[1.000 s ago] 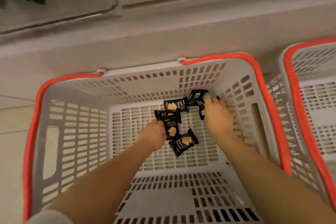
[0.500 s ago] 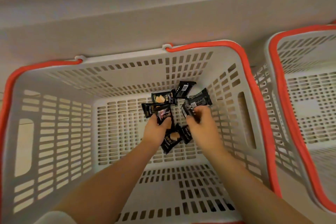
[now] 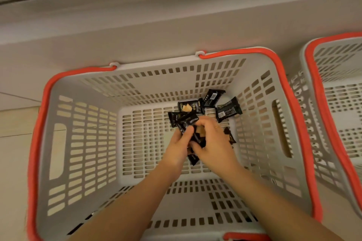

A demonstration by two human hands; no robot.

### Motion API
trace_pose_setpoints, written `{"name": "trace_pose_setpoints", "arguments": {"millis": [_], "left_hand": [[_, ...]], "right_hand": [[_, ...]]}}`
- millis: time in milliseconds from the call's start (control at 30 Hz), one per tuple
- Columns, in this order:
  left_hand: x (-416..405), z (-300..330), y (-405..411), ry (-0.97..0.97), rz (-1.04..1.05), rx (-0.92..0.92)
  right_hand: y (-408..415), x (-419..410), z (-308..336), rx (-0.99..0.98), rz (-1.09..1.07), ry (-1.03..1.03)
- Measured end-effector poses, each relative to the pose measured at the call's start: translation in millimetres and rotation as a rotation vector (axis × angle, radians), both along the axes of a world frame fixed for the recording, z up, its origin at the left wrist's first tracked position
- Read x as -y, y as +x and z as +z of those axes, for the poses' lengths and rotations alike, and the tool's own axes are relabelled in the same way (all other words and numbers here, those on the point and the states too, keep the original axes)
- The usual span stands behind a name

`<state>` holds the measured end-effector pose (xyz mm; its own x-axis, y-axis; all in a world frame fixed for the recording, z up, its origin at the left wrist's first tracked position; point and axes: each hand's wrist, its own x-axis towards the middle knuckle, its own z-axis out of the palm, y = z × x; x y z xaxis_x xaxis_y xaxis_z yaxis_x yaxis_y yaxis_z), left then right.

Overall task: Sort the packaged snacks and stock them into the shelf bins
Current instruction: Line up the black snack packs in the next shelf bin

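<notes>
Pale floor (image 3: 17,162) below a shelf base (image 3: 176,31). Fingers (image 3: 189,130) of the left hand (image 3: 179,147) curl round a black snack pack (image 3: 186,122); the right hand (image 3: 212,142) curls its fingers over further packs bunched between both hands. Three loose packs (image 3: 228,111) lie just beyond, on the slotted bottom of a grey basket (image 3: 82,143) with red handles. A second basket (image 3: 337,103) stands beside it, right.
</notes>
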<state>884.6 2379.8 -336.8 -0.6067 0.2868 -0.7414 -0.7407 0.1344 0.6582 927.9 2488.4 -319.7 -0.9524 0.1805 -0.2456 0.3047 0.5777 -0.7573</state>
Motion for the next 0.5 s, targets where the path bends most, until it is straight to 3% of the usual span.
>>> {"name": "trace_pose_setpoints", "arguments": {"millis": [100, 200, 300, 500], "left_hand": [[9.7, -5.2, -7.8, -0.092, 0.048, 0.014], [32.6, -11.7, -24.4, -0.258, 0.009, -0.032], [60.9, -21.0, -39.0, -0.48, -0.158, -0.11], [96.0, -31.5, -50.1, -0.65, -0.391, -0.193]], "right_hand": [[-1.2, 5.5, -4.8, 0.101, 0.13, -0.149], [-4.0, -4.3, -14.7, 0.209, 0.094, -0.208], [-9.5, -21.0, -33.0, 0.286, 0.157, 0.038], [-12.5, -35.1, -75.9, 0.296, 0.692, 0.498]]}}
